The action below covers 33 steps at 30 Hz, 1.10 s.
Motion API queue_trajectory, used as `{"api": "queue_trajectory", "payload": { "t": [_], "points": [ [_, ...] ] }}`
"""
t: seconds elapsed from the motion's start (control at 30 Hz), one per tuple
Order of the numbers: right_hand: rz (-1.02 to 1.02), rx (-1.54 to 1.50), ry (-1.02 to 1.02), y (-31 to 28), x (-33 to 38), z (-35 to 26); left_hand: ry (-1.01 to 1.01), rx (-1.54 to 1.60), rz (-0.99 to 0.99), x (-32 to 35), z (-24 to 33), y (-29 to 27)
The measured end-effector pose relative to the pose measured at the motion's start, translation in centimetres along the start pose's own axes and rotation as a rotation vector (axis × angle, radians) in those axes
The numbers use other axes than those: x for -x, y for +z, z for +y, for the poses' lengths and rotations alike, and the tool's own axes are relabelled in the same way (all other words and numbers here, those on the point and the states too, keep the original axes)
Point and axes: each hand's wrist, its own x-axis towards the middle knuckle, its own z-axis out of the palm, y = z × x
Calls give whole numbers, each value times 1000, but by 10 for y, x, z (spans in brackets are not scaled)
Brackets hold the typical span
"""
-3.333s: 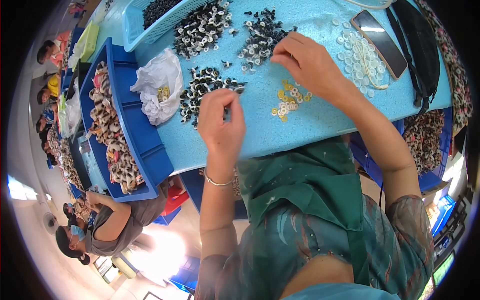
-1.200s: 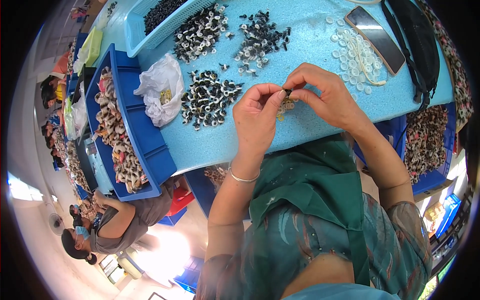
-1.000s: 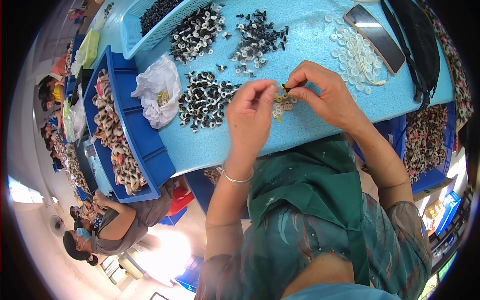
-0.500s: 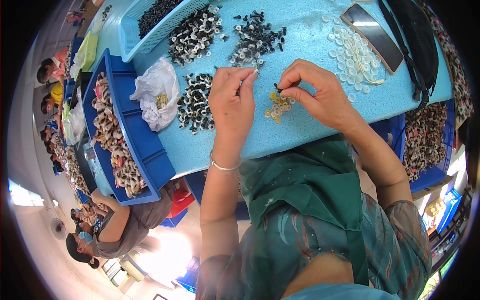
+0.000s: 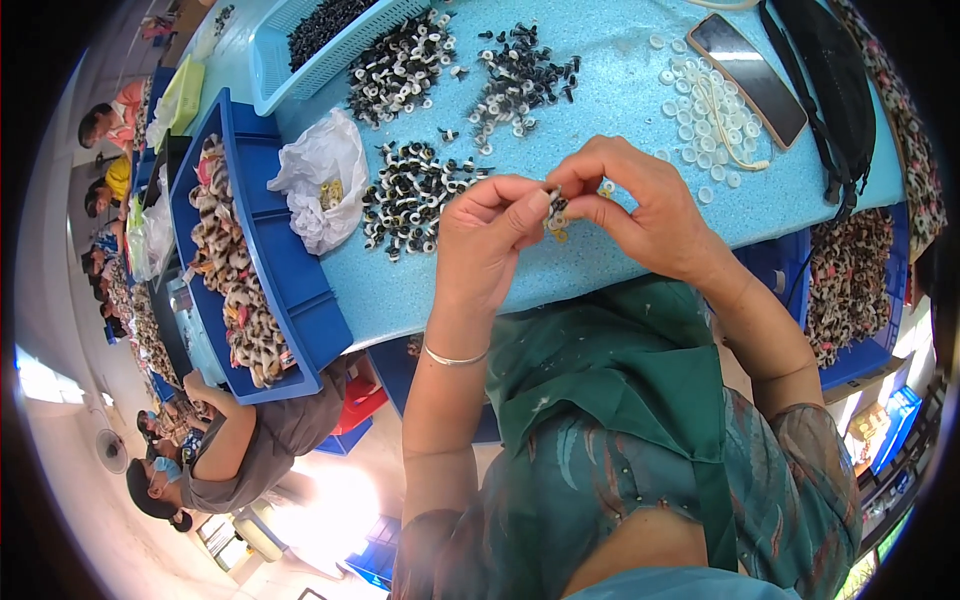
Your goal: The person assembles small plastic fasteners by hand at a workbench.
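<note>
My left hand [image 5: 482,238] and my right hand [image 5: 640,205] meet above the near part of the blue table. Their fingertips pinch a small black-and-white peg with a ring [image 5: 557,207] between them; the fingers partly cover it. A few yellow washers [image 5: 559,236] show just beneath the fingertips. Beside my left hand spreads a pile of black pegs with white and yellowish rings [image 5: 408,195]. Farther back lie a heap of black pegs with white rings [image 5: 400,68] and a heap of mostly black pegs [image 5: 522,82]. Clear washers [image 5: 708,125] are scattered beyond my right hand.
A phone [image 5: 748,82], a pale cord and a black bag [image 5: 835,100] lie at the far right. On the left are a white plastic bag [image 5: 322,180], a light blue basket [image 5: 345,50] and a blue bin [image 5: 290,290] of furry pieces. Co-workers sit farther left.
My left hand has moved away from the far peg heap, toward me and rightward, to meet my right hand. The fingertips of both hands now come together on the small peg.
</note>
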Motion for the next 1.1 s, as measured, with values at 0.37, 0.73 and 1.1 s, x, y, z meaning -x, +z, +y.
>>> {"api": "queue_trajectory", "payload": {
  "t": [0.37,0.73,1.1],
  "points": [
    [-98,366,-222,-7,-11,21,313,-611,139,12,-4,-4],
    [-105,964,-344,-30,-55,61,791,-1437,146,-14,-10,9],
    [-143,891,-331,-42,-57,63,703,-1541,-102,-46,-26,32]
  ]
}}
